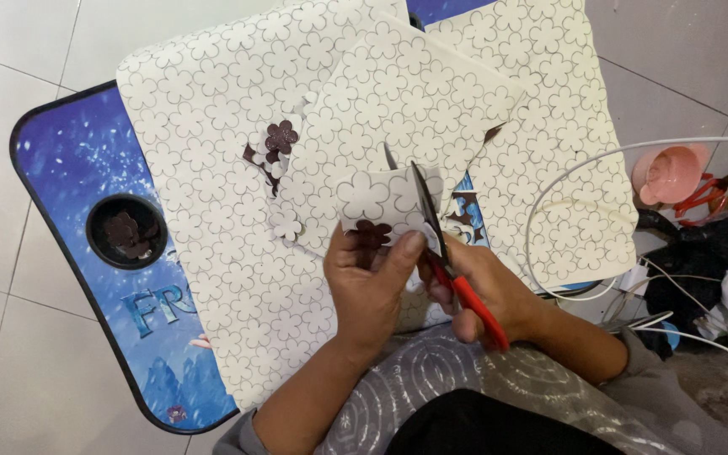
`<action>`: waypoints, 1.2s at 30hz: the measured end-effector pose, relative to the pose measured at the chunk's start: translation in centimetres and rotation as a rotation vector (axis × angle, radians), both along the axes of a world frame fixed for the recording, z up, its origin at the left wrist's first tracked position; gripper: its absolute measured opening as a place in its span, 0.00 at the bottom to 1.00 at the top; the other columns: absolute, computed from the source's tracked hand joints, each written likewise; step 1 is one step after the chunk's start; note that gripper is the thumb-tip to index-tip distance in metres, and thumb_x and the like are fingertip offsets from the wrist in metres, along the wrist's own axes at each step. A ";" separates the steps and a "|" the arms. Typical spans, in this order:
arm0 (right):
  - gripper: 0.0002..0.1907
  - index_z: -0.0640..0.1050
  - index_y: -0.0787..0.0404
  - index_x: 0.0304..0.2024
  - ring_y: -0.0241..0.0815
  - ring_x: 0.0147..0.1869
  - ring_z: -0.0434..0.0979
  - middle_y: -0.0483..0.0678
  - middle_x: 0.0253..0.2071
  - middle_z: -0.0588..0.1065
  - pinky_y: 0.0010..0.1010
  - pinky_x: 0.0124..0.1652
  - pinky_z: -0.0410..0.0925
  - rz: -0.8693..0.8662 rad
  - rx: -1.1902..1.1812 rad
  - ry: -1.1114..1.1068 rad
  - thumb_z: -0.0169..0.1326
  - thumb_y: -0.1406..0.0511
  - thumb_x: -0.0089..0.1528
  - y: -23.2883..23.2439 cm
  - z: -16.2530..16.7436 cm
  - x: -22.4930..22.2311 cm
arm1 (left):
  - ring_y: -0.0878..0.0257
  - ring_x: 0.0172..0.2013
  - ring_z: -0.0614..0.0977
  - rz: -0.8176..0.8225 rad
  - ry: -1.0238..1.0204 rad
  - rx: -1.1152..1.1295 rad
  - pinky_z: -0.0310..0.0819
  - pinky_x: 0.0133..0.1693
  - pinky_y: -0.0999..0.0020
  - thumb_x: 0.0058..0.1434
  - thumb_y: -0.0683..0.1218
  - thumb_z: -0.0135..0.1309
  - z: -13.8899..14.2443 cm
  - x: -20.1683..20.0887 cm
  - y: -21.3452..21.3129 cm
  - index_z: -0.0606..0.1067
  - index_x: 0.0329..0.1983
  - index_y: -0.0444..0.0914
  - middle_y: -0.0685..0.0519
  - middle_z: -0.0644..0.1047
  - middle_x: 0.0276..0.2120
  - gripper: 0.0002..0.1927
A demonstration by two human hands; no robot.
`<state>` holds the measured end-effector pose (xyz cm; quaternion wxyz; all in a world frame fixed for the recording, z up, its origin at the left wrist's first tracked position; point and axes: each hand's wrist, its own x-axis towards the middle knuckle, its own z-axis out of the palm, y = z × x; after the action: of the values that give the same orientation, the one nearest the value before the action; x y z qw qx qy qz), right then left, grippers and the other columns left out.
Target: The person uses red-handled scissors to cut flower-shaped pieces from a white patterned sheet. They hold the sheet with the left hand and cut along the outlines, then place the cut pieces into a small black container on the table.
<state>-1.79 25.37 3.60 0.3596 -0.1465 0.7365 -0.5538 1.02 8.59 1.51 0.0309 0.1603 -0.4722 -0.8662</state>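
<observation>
While the left hand (370, 282) is pinching a small flower-printed foam piece (385, 198), the right hand (478, 291) is gripping red-handled scissors (452, 261), blades cutting into it.

Bright, even light (soft shadows), sharp

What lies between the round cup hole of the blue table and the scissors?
In the head view, a large flower-printed sheet covers the table between cup hole and scissors.

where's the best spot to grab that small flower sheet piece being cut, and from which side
Grip the small flower-printed piece at its lower left edge, coming from below, as the left hand does. The scissors cut along its right side, so that edge should stay free, and a pinch near the cut line would probably keep the thin sheet from flopping.
</observation>
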 end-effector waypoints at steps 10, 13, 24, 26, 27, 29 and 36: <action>0.76 0.55 0.70 0.73 0.37 0.36 0.73 0.47 0.35 0.73 0.29 0.36 0.69 0.094 -0.056 0.032 0.35 0.17 0.45 1.2 -0.1 -0.1 | 0.67 0.39 0.83 -0.059 0.025 -0.008 0.80 0.41 0.73 0.65 0.34 0.61 1.9 0.4 -0.4 0.76 0.51 0.30 0.48 0.82 0.42 0.12; 0.77 0.54 0.69 0.74 0.38 0.35 0.73 0.48 0.35 0.73 0.29 0.36 0.69 0.115 -0.053 0.034 0.34 0.17 0.45 1.6 0.1 -0.2 | 0.66 0.42 0.83 -0.050 0.045 0.024 0.81 0.45 0.72 0.65 0.34 0.61 2.0 0.4 -0.3 0.75 0.53 0.30 0.48 0.82 0.43 0.14; 0.75 0.60 0.69 0.71 0.36 0.28 0.69 0.44 0.29 0.71 0.29 0.28 0.65 0.110 -0.050 0.020 0.35 0.17 0.45 1.6 0.5 -0.3 | 0.65 0.43 0.84 -0.071 0.029 -0.039 0.82 0.47 0.71 0.64 0.34 0.62 2.2 0.7 -1.2 0.75 0.53 0.29 0.46 0.82 0.44 0.15; 0.75 0.59 0.69 0.72 0.35 0.27 0.68 0.43 0.26 0.70 0.28 0.27 0.64 0.125 -0.046 0.017 0.35 0.17 0.44 1.7 0.4 -0.3 | 0.65 0.41 0.84 -0.078 -0.008 -0.016 0.81 0.44 0.71 0.63 0.34 0.62 2.2 0.7 -1.4 0.75 0.52 0.29 0.45 0.83 0.43 0.15; 0.75 0.60 0.69 0.70 0.35 0.26 0.68 0.42 0.26 0.69 0.28 0.26 0.64 0.124 -0.045 0.010 0.36 0.17 0.44 1.7 0.4 -0.3 | 0.65 0.41 0.84 -0.074 -0.001 -0.029 0.81 0.44 0.71 0.63 0.34 0.62 2.1 0.7 -1.5 0.75 0.52 0.29 0.46 0.83 0.42 0.15; 0.73 0.63 0.69 0.66 0.34 0.25 0.69 0.41 0.24 0.69 0.27 0.25 0.64 0.122 -0.042 -0.006 0.37 0.17 0.43 1.6 0.4 -0.4 | 0.65 0.40 0.84 -0.065 0.011 -0.056 0.82 0.44 0.71 0.62 0.35 0.63 1.8 0.7 -1.6 0.75 0.53 0.30 0.47 0.83 0.42 0.16; 0.65 0.72 0.65 0.50 0.32 0.24 0.68 0.40 0.23 0.67 0.25 0.23 0.63 0.118 -0.026 -0.076 0.38 0.17 0.40 1.9 0.8 -0.7 | 0.64 0.47 0.81 -0.008 -0.027 -0.148 0.80 0.49 0.70 0.58 0.35 0.66 0.5 1.1 -2.3 0.71 0.60 0.30 0.48 0.79 0.45 0.27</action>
<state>-2.45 27.23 4.39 0.4174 -0.1733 0.7052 -0.5464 2.09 6.30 1.97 0.0329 0.1671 -0.5358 -0.8270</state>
